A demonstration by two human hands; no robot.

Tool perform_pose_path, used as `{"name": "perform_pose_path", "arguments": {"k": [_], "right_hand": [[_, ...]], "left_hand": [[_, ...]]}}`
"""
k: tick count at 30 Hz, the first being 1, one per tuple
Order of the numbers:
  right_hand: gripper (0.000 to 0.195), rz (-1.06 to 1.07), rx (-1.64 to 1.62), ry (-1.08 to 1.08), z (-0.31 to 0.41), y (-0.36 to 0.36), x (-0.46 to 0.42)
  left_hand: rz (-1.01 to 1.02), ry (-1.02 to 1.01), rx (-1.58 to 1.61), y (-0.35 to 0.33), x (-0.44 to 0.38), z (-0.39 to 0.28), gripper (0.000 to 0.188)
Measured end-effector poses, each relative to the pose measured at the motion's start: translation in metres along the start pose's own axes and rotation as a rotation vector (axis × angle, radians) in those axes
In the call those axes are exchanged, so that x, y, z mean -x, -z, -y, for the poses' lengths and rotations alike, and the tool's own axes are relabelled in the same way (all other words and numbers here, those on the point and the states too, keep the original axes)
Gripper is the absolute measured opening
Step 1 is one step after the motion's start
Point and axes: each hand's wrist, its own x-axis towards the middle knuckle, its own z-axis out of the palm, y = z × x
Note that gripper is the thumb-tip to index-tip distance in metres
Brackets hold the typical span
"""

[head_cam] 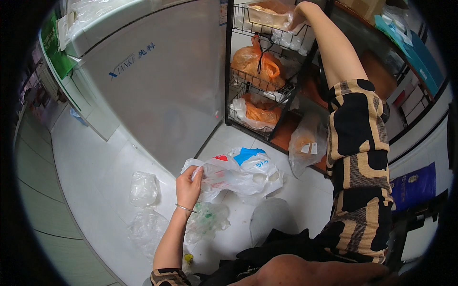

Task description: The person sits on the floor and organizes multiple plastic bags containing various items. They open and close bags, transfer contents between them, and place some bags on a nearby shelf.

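Observation:
My left hand (189, 186) pinches the edge of a white plastic bag (229, 175) with red and blue print, held low above the floor. A clear crumpled bag with green print (209, 218) lies under it, and a folded clear plastic bag (144, 189) lies to the left. My right hand (302, 14) reaches into the top wire basket (264, 30) of a black rack, at the side of a pale tub (270, 12) with plastic around it. Its fingers are partly hidden, so what it touches or holds is unclear.
A grey refrigerator door (157, 85) stands left of the rack. Lower baskets hold an orange knotted bag (257, 68) and an orange bundle in clear plastic (261, 112). A clear bag (307, 143) hangs or leans at the rack's right foot. A blue printed bag (415, 186) is at far right.

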Motion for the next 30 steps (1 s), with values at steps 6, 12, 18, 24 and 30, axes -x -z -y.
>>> {"name": "perform_pose_path", "arguments": {"k": [6,12,18,24,30], "right_hand": [[0.087,0.400,0.236,0.066,0.001,0.002,-0.023],[0.073,0.246,-0.080,0.032,0.008,-0.001,0.019],[0.043,0.143,0.369,0.305,0.013,-0.027,-0.017],[0.027,-0.067,0.206,0.308,0.006,-0.046,-0.026],[0.032,-0.353,0.078,0.179,-0.061,0.043,-0.002]], "left_hand": [[-0.018,0.011,0.002,0.004,-0.009,-0.006,0.025],[-0.050,0.095,0.062,0.011,-0.010,0.011,0.024],[-0.041,0.089,0.096,0.006,-0.018,0.001,0.026],[-0.097,0.101,0.106,0.017,-0.015,-0.009,0.025],[-0.086,0.081,0.121,0.027,-0.011,-0.004,0.025]]}}
